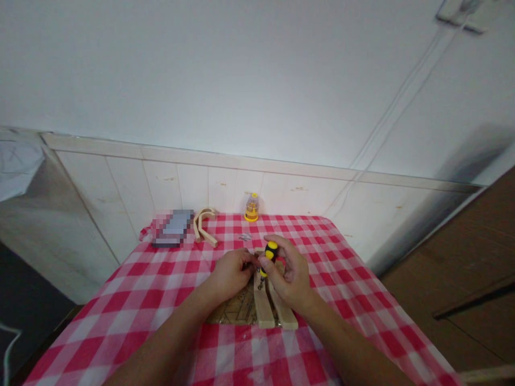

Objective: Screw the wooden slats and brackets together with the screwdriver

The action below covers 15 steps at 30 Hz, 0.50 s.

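Note:
My right hand (295, 271) is closed around a yellow and black screwdriver (271, 250), held with its handle up and its shaft tilted down toward a pale wooden strip (263, 311). Beside the shaft, my left hand (233, 273) has its fingertips pinched together at the strip; whatever they hold is hidden. A small dark piece of hardware (260, 286) shows on the strip just below the screwdriver. To the right, under my right hand, lies a second wooden strip (286, 316). Both strips rest on a brown sheet with printed lines (231, 312).
A red and white checked cloth (225, 354) covers the table. Toward the back are a blurred dark-edged device (173, 228), curved wooden pieces (207, 236), some small metal parts (244, 236) and a yellow-based clear container (251, 208). A white panelled wall (289, 195) stands behind.

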{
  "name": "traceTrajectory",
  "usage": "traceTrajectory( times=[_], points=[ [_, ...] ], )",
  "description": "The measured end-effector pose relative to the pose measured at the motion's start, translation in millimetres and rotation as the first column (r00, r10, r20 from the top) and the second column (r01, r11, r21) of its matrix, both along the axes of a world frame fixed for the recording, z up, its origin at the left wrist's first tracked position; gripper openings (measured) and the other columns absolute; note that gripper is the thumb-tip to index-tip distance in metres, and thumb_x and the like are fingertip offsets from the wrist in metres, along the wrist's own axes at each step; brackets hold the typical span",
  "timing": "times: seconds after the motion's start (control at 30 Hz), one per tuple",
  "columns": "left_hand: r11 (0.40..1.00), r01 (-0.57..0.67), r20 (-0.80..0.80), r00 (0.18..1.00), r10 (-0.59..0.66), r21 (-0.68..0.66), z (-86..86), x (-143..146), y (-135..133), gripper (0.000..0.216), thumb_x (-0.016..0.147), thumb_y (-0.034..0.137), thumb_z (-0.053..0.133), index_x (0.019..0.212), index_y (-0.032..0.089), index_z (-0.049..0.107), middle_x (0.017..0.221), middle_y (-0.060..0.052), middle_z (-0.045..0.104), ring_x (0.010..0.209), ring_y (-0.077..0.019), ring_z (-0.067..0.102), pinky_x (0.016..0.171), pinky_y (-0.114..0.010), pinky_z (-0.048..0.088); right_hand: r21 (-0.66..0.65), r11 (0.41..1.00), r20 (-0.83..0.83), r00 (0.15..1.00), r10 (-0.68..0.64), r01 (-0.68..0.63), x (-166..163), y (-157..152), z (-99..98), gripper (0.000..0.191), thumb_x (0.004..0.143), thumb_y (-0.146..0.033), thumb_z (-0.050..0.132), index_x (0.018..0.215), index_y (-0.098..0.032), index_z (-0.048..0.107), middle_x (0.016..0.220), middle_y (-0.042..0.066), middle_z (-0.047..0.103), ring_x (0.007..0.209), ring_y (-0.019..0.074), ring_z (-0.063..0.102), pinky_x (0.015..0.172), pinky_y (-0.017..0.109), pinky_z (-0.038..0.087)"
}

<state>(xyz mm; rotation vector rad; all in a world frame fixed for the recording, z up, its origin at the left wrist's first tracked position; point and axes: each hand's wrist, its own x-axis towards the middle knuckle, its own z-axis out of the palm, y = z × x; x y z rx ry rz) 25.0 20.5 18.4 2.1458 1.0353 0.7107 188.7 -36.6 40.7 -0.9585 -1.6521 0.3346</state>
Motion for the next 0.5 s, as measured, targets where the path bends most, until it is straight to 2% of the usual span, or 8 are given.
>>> traceTrajectory(
  times=[0.1, 0.3, 0.5],
  points=[
    [1.0, 0.005, -0.005, 1.0, -0.005, -0.012, -0.3, 0, 1, 0.03, 0.083, 0.015, 0.052, 0.096, 0.019, 0.078, 0.097, -0.008, 0.077, 0.093, -0.0239, 0.07, 0.085, -0.033, 0.053, 0.01, 1.0, 0.0, 1.0, -0.006, 0.006, -1, -1, 2.2, 0.033, 0.093, -0.026, 0.063, 0.126, -0.027, 0.06, 0.104, 0.007, 0.073, 0.091, 0.0233, 0.074, 0.073, 0.034, 0.061],
    [1.0, 0.01, 0.018, 1.0, -0.009, -0.013, -1.8, 0, 1, 0.03, 0.082, 0.014, 0.052, 0.095, 0.02, 0.078, 0.098, -0.006, 0.078, 0.093, -0.0228, 0.07, 0.084, -0.032, 0.052, 0.037, 0.999, -0.019, 1.0, -0.005, 0.006, 0, 1, 1.5, 0.033, 0.092, -0.025, 0.063, 0.125, -0.026, 0.06, 0.098, 0.005, 0.071, 0.08, 0.0199, 0.072, 0.071, 0.033, 0.06],
    [1.0, -0.015, 0.049, 0.999, 0.016, -0.021, -3.4, 0, 0, 0.025, 0.084, 0.016, 0.054, 0.091, 0.021, 0.078, 0.096, -0.005, 0.078, 0.093, -0.0219, 0.07, 0.085, -0.032, 0.052, 0.025, 0.985, -0.167, 0.972, -0.166, 0.172, 3, 14, -9.3, 0.035, 0.096, -0.03, 0.062, 0.13, -0.026, 0.056, 0.092, 0.003, 0.068, 0.076, 0.0178, 0.066, 0.07, 0.032, 0.057]
  ],
)
